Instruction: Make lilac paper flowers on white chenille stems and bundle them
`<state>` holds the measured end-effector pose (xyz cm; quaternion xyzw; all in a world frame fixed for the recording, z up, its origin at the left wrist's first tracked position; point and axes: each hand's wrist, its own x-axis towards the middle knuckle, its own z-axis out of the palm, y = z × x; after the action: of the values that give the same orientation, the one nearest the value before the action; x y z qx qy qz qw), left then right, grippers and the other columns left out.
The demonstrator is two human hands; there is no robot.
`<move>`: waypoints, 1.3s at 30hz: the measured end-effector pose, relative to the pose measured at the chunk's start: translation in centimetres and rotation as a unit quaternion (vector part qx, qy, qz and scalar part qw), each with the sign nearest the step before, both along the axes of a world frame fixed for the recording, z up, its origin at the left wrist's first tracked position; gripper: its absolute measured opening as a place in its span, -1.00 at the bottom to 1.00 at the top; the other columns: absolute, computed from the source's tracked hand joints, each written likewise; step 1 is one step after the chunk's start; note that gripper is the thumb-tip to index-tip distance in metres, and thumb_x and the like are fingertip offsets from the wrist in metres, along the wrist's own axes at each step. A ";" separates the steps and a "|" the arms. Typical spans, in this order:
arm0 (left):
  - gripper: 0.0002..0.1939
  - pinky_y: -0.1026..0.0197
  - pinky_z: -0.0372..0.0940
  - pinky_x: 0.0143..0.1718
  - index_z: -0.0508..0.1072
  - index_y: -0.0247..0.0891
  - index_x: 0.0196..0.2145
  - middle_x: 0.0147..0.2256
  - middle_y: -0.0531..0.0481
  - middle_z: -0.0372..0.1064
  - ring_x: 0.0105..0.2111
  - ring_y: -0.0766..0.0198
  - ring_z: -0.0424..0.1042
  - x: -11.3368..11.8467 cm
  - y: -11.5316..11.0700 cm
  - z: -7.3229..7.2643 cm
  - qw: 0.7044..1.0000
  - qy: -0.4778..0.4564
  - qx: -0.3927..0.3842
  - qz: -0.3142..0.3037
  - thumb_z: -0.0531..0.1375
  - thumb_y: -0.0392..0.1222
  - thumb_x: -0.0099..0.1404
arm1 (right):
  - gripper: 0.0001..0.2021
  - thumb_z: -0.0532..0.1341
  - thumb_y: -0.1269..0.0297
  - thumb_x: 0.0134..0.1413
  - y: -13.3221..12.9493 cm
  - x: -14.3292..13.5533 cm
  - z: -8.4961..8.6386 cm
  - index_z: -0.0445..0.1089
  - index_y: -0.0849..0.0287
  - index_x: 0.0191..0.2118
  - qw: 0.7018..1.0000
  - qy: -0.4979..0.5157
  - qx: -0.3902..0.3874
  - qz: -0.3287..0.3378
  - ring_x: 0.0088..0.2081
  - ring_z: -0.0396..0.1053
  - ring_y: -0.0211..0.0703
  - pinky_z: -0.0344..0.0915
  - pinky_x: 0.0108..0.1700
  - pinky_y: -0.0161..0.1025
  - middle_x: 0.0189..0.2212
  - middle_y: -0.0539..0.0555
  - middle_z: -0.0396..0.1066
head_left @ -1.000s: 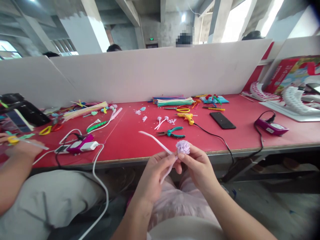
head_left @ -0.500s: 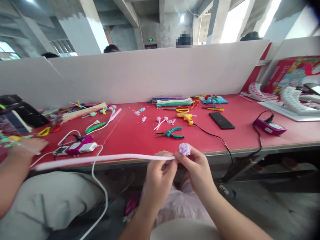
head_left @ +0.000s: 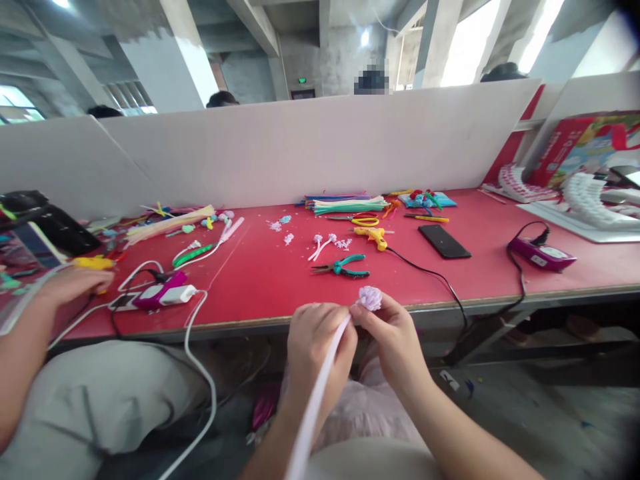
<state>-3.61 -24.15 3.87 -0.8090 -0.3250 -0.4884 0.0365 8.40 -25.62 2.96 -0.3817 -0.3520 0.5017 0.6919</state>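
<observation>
Close in front of me, just off the table's front edge, my right hand (head_left: 395,333) pinches a small lilac fluffy flower (head_left: 370,298) just beneath its head. My left hand (head_left: 320,347) is closed beside it, fingertips nearly touching the right ones. From the left fingers a long pale-pink fuzzy strip (head_left: 320,393), like a pipe cleaner, runs down toward my lap. Where the strip meets the flower is hidden by my fingers. Teal-handled pliers (head_left: 345,266) lie on the table beyond my hands, with two small lilac flowers on pale stems (head_left: 323,247) behind them.
On the red table (head_left: 260,287) lie a yellow glue gun (head_left: 373,236) with a black cord, a phone (head_left: 444,241), scissors (head_left: 367,221) and bundled fuzzy stems (head_left: 347,205). A power strip (head_left: 155,296) sits left, near a co-worker's hand (head_left: 75,280). A white partition (head_left: 300,147) stands behind.
The pale-pink strip has swung from pointing left to hanging down toward me, as my left hand turned over. The flower stays in place. The co-worker's hand now has a yellow tool.
</observation>
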 end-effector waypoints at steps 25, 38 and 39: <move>-0.80 0.33 0.24 -0.32 0.51 -0.31 -0.52 -0.58 0.04 0.41 -0.49 0.36 0.36 -0.5 -0.6 1.7 0.674 -0.382 -0.585 -0.240 0.15 -0.29 0.21 | -0.90 0.28 0.32 0.03 -0.6 0.8 1.3 0.38 0.19 -0.45 0.988 -0.007 0.070 0.135 -0.55 0.27 -0.31 0.21 -0.40 -0.30 -0.59 -0.06 0.33; -0.87 0.24 0.26 -0.32 0.43 -0.23 -0.41 -0.44 0.00 0.42 -0.40 0.27 0.38 0.4 -0.1 -0.5 0.964 -0.158 -0.213 -0.014 0.13 -0.29 0.28 | -0.86 0.35 0.23 -0.10 0.3 0.0 0.2 0.43 0.17 -0.45 1.000 -0.006 -0.013 0.014 -0.44 0.27 -0.28 0.20 -0.36 -0.34 -0.49 -0.03 0.40; -0.88 0.22 0.26 -0.31 0.43 -0.23 -0.40 -0.44 -0.01 0.43 -0.39 0.26 0.38 0.4 0.0 -0.6 0.981 -0.125 -0.149 -0.002 0.13 -0.33 0.27 | -0.87 0.35 0.24 -0.09 0.3 0.0 0.0 0.43 0.17 -0.45 1.000 0.001 -0.013 0.012 -0.44 0.25 -0.29 0.18 -0.37 -0.35 -0.50 -0.04 0.39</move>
<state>-3.23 -24.17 3.24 -0.7386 -0.3950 -0.5315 -0.1264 8.36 -25.31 3.00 -0.3859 -0.3492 0.5153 0.6809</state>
